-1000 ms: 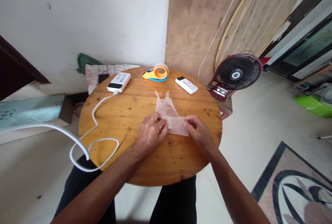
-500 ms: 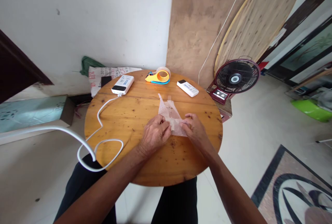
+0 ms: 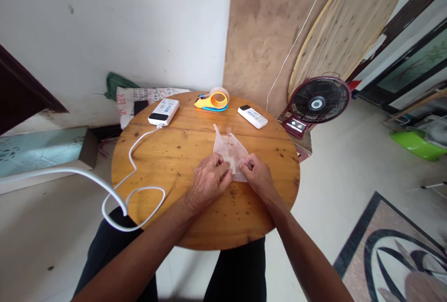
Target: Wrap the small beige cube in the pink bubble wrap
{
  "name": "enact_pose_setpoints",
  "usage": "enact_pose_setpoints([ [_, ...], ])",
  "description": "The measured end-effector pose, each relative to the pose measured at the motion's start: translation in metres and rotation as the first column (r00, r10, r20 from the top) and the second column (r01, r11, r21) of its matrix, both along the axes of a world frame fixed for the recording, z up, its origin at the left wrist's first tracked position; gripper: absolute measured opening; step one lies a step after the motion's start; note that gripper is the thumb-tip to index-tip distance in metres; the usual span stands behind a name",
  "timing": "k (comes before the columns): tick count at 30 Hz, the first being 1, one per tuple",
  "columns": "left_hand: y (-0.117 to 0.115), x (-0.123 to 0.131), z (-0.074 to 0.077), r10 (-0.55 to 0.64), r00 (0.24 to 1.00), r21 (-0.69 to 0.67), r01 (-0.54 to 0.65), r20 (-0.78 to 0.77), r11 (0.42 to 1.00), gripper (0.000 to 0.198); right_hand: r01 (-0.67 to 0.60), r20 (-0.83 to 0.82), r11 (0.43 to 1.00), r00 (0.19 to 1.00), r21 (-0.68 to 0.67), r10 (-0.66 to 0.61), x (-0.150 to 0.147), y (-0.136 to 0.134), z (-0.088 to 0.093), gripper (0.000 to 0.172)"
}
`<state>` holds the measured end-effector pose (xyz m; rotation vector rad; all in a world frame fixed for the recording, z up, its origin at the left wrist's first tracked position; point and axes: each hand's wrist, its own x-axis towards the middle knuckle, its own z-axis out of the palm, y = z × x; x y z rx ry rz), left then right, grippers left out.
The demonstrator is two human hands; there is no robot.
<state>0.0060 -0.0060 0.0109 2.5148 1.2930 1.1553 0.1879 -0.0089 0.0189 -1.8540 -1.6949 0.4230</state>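
A piece of translucent bubble wrap (image 3: 228, 148) lies on the round wooden table (image 3: 188, 143) between my hands. My left hand (image 3: 212, 175) is closed on its left edge, thumb and fingers pinched together. On its right side, my right hand (image 3: 256, 171) pinches the wrap with curled fingers. A small strip of clear tape seems to stick up at the far edge of the wrap. Whether anything is wrapped inside, I cannot tell.
An orange and blue tape dispenser (image 3: 212, 100) stands at the table's far side. A white power bank (image 3: 164, 112) with a white cable (image 3: 132, 155) plugged in is at left; another white power bank (image 3: 253, 116) lies at right. A fan (image 3: 318, 101) stands beyond the table.
My right hand has moved slightly left, toward my left hand, its fingers curling tighter and drawing the wrap's right side inward. My left hand stays nearly in place.
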Motion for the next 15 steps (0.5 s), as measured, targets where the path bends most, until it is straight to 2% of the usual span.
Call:
enact_pose_setpoints([
  [1,0.0,0.0,0.0,0.0,1.0,0.0,0.0,-0.001,1.0,0.019,0.013,-0.017,1.0,1.0,0.008,-0.013,0.0,0.0,0.0,0.014],
  [4,0.0,0.0,0.0,-0.002,1.0,0.002,0.002,-0.008,1.0,0.019,0.035,-0.103,0.999,0.994,0.037,-0.031,0.0,0.003,0.001,0.036],
  [8,0.001,0.001,0.0,-0.012,1.0,0.012,0.012,-0.025,1.0,0.021,-0.003,-0.276,0.998,0.961,0.056,0.018,-0.002,0.009,0.001,0.056],
  [12,0.001,0.001,0.001,-0.019,1.0,-0.004,0.019,-0.024,1.0,0.021,-0.064,-0.454,0.998,0.889,0.019,0.066,-0.009,0.013,0.002,0.065],
  [15,0.001,0.001,0.002,-0.028,0.999,-0.005,0.028,-0.022,1.0,0.021,-0.083,-0.566,0.996,0.823,-0.021,0.056,-0.014,0.015,0.004,0.069],
])
